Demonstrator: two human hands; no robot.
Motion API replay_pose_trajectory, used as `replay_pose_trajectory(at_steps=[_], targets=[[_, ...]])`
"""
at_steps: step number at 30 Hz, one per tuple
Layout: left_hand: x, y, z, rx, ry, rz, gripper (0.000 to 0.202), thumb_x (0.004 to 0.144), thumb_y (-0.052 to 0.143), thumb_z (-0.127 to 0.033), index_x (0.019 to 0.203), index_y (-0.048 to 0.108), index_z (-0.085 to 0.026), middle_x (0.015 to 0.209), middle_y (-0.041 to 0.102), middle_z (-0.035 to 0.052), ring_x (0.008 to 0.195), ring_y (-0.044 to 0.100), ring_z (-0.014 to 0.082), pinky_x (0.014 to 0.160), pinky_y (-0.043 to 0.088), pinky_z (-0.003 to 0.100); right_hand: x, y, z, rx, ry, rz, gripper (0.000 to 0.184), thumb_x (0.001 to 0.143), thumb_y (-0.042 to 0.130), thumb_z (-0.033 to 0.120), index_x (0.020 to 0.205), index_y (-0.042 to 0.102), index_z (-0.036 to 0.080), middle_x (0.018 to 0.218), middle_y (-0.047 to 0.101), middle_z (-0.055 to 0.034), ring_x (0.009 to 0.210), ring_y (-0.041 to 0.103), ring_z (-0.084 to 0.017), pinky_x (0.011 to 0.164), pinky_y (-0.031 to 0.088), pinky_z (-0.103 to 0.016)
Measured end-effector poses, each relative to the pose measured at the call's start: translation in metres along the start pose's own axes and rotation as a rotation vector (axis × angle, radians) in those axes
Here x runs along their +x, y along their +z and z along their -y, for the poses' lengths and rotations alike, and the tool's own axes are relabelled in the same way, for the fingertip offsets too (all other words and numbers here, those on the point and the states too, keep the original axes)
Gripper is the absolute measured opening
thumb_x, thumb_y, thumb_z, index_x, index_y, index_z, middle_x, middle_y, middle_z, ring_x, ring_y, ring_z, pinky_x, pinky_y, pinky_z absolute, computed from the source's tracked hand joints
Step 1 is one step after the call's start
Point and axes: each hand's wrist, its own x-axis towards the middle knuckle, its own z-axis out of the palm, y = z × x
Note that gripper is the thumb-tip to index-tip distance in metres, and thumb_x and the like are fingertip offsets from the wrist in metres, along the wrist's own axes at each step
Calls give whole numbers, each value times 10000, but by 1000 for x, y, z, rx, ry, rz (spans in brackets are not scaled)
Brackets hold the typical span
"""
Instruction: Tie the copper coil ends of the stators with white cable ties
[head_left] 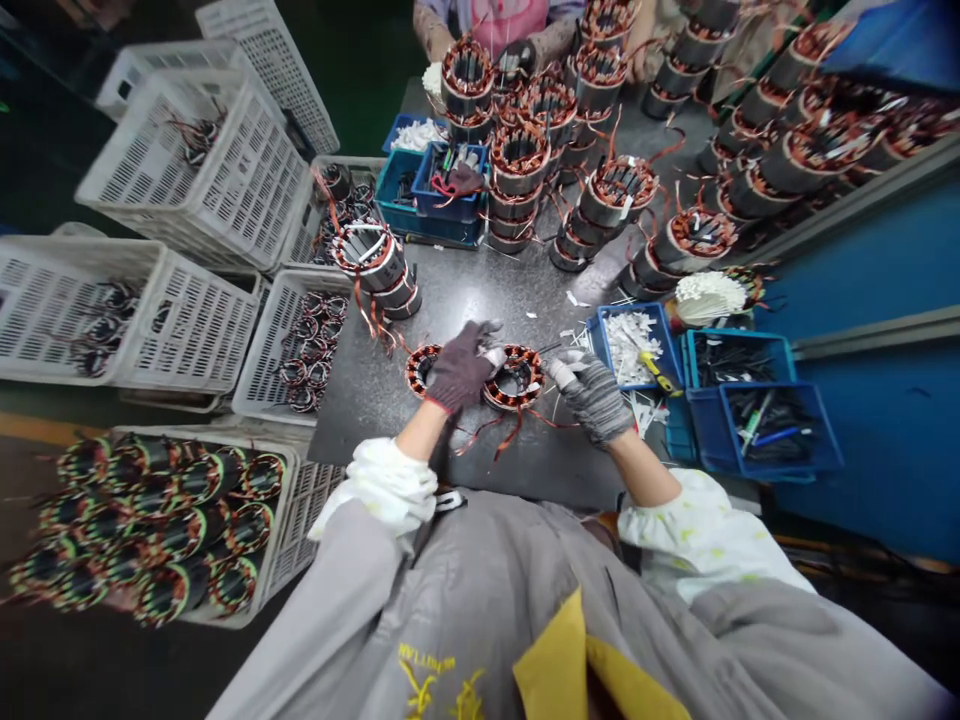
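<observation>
Head view: one copper-wound stator (pixel 517 399) stood on the surface (pixel 367 405) between the gloved left hand (pixel 463 368) and right hand (pixel 589 392), its bore axis roughly upright. The left hand was nearer, curled at the stator's left rim. The right hand, fingertips drawn together, was just beside the right rim. Neither hand's grip could be confirmed.

The left hand (pixel 463 368) wore a dull maroon glove (pixel 454 375), the right hand (pixel 596 398) one banded in light and dark grey. The wound ring (pixel 535 371) was copper-orange; the right sleeve cover (pixel 709 530), white flecked yellow-green; the far apron (pixel 504 24), blurred, seemed pink.
</observation>
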Motion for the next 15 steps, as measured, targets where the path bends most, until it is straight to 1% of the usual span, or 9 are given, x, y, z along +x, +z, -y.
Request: replay_pose_trajectory(at_steps=[2,4,5,7,9,10,12,14,15], targets=[[-17,-9,13,-211,-47,-82,425,872,632,-247,1290,563,-221,1231,734,95,992,739,189,841,607,332,9,-2,12,-115,-27,57,293,958,511,388,982,732,197,949,743,-105,851,670,-246,793,526,-356],[-31,-17,25,-279,-95,-154,444,901,598,-286,1330,509,-218,1241,721,118,979,740,185,811,618,339,23,1,27,-307,-86,155,282,915,605,356,1094,734,181,1060,736,-136,932,659,-270,836,497,-366],[-35,-20,29,-277,-107,-176,451,905,598,-300,1337,497,-220,1254,713,123,990,737,187,822,618,348,32,3,35,-399,-132,210,321,902,638,352,1156,726,177,1120,725,-151,978,650,-286,860,483,-376],[-39,-18,32,-216,-114,-178,476,881,654,-320,1323,509,-224,1285,696,124,1031,726,198,884,608,370,47,9,45,-521,-255,327,377,909,653,360,1232,711,175,1211,700,-174,1048,634,-314,893,461,-401],[-38,-12,30,-91,-134,-141,507,835,730,-337,1292,543,-220,1263,707,118,1057,717,220,941,587,389,55,16,48,-502,-357,409,332,948,607,356,1198,735,178,1219,701,-176,1087,620,-325,927,444,-427],[-36,-8,29,-17,-150,-112,520,826,749,-348,1288,550,-219,1245,715,113,1065,714,231,959,576,397,56,19,47,-450,-376,422,302,967,578,344,1146,755,175,1193,712,-173,1091,617,-323,943,438,-436],[-34,-3,25,104,-180,-53,538,826,757,-371,1299,549,-218,1225,725,107,1081,711,251,982,557,408,53,27,41,-300,-336,385,274,979,554,321,1020,779,169,1113,737,-164,1062,626,-302,959,440,-435],[-34,-2,23,161,-206,-13,538,838,744,-383,1310,548,-216,1218,728,106,1098,708,269,989,546,414,48,34,37,-139,-228,265,300,994,527,334,945,774,171,1016,748,-146,975,644,-268,923,466,-411],[-34,-2,22,186,-224,-1,530,842,735,-384,1310,550,-216,1207,730,106,1098,709,278,983,545,415,47,37,36,-61,-170,194,347,1017,486,365,940,766,175,978,745,-135,929,647,-250,890,482,-394]])
